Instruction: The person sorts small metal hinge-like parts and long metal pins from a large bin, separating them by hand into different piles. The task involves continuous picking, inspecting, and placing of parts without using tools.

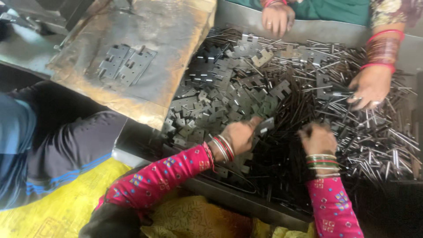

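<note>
Metal hinge leaf pinched in left hand; right hand curled over pins, grip unclear.

Hinge plates lie left in the tray, pins right. 2 plates rest on the board behind-left.

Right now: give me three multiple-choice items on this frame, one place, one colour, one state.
1. Where do the assembled hinges lie?
A. on the worn board at upper left
B. in the tray among the pins
C. on the yellow cloth

2. What colour are the wearer's sleeves?
A. green
B. pink with a pattern
C. plain white

3. What is the left hand doing?
A. resting open on the board
B. hanging clear of the tray
C. pinching a hinge leaf

Answers:
1. A, they sit on the board beside the tray.
2. B, both forearms show it.
3. C, fingers close on the plate.
</note>
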